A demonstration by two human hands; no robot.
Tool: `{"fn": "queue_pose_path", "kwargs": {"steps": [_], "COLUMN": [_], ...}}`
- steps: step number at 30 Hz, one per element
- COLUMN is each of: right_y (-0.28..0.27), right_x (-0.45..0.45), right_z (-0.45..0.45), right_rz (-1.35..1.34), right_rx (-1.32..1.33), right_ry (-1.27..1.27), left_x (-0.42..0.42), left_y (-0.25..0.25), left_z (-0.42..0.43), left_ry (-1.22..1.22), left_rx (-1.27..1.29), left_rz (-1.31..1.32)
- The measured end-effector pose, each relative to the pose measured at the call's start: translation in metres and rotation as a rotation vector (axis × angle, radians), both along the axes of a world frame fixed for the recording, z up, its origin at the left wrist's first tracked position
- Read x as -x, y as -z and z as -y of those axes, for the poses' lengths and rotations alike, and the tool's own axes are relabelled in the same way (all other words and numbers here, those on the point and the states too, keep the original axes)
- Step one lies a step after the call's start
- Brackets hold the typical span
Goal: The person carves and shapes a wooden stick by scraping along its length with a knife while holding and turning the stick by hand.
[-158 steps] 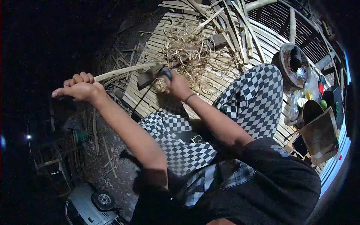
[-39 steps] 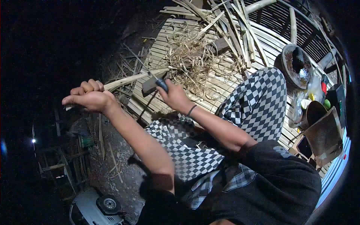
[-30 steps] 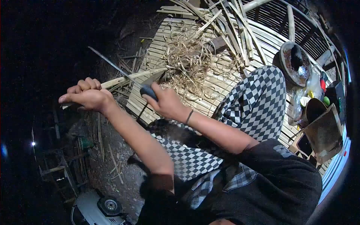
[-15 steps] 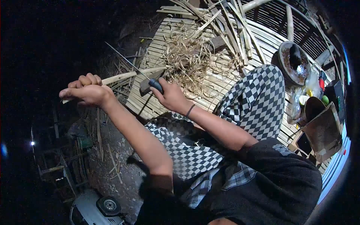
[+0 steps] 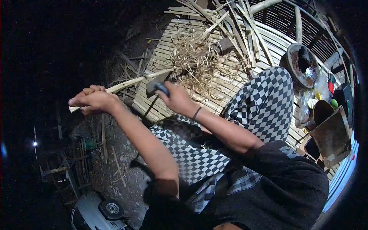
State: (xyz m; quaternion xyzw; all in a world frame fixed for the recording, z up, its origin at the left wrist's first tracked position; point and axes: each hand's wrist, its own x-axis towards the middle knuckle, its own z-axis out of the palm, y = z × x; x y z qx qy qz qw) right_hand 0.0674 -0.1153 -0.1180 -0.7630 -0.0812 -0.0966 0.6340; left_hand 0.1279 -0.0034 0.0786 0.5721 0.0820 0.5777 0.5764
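My left hand (image 5: 94, 100) is wrapped round the near end of a pale bamboo strip (image 5: 140, 79), which runs right and slightly up toward a heap of curly shavings (image 5: 195, 61). In my right hand (image 5: 179, 100) is a knife, its dark blue handle (image 5: 161, 89) beside the strip. The knife's blade cannot be made out clearly now. Under the strip, close to the handle, sits a dark block (image 5: 151, 89) at the edge of the slatted bamboo platform (image 5: 143, 109).
Split bamboo strips (image 5: 249, 34) lie at the back of the platform. To the right stand a round bowl (image 5: 293, 63), plastic bags (image 5: 304, 105) and a cardboard piece (image 5: 331, 136). A vehicle (image 5: 94, 214) is at the lower left, below the platform. My checkered trouser leg (image 5: 264, 103) is in front.
The thin blade that pointed up and left from my right hand is no longer distinct. My left hand and the strip's near end appear slightly further right; the whole view has also shifted slightly.
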Motion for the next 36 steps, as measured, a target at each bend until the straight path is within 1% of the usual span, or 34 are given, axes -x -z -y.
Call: {"fn": "queue_pose_path", "kwargs": {"steps": [1,3,4,6,7,8,9,11,12,15,17,19,21,24,25,27,28,29,31,34,35,36], "right_y": [-0.014,-0.045,-0.042,-0.020,0.000,0.023,0.035,0.024,0.018,-0.009,-0.019,-0.001,0.038,0.077,0.075,0.059,0.043,0.036,0.005,0.001,0.014,0.042], "right_x": [0.004,0.016,0.015,0.011,0.006,-0.003,-0.008,-0.005,-0.005,0.003,0.007,-0.002,-0.016,-0.035,-0.033,-0.027,-0.019,-0.014,-0.001,0.001,-0.004,-0.011], "right_z": [-0.004,0.001,-0.001,-0.010,-0.011,-0.010,-0.009,-0.004,-0.002,0.003,0.001,-0.002,-0.007,0.006,0.008,0.013,0.011,0.003,-0.005,-0.006,-0.007,-0.008], "right_rz": [-0.047,0.044,0.052,-0.010,-0.008,-0.036,-0.066,-0.118,-0.093,-0.048,-0.019,0.014,-0.065,-0.151,-0.153,-0.222,-0.195,-0.143,0.017,-0.008,-0.002,-0.084], "right_rx": [0.044,0.064,0.064,0.103,0.103,0.151,0.197,0.211,0.197,0.138,0.122,0.099,0.208,0.247,0.249,0.263,0.215,0.164,0.048,0.058,0.056,0.081], "right_ry": [-0.085,-0.118,-0.120,-0.080,-0.083,-0.047,-0.010,-0.034,-0.034,-0.043,-0.088,-0.082,0.019,0.152,0.158,0.088,0.047,0.033,0.013,-0.042,-0.047,0.007], "left_x": [0.000,0.002,0.004,0.009,0.011,0.010,0.011,0.016,0.013,0.007,0.004,0.008,0.016,0.021,0.019,0.013,0.011,0.006,-0.001,0.009,0.011,0.012], "left_y": [0.001,-0.001,-0.002,-0.002,-0.001,-0.002,-0.003,-0.003,-0.004,-0.001,0.001,0.001,-0.004,-0.005,-0.003,0.000,0.004,0.005,0.001,-0.001,-0.003,-0.005], "left_z": [0.002,0.003,0.004,0.003,0.001,-0.002,-0.006,-0.010,-0.011,-0.009,-0.009,-0.010,-0.007,-0.013,-0.015,-0.018,-0.015,-0.012,-0.003,0.004,0.007,0.009], "left_ry": [-0.023,-0.012,-0.016,-0.026,-0.050,-0.074,-0.076,-0.036,-0.050,0.001,-0.013,0.042,0.005,0.010,0.016,0.046,0.028,0.030,0.009,0.015,0.023,-0.010], "left_rx": [-0.002,0.024,0.033,0.043,0.039,0.034,0.030,0.048,0.099,0.064,0.083,0.026,-0.003,0.083,0.085,0.053,-0.011,-0.003,0.060,-0.008,-0.042,-0.023], "left_rz": [0.000,0.008,0.015,0.019,0.007,-0.002,0.002,0.013,0.013,0.015,0.020,0.009,-0.001,-0.001,-0.002,0.009,-0.018,-0.029,0.005,-0.019,-0.017,-0.014]}}
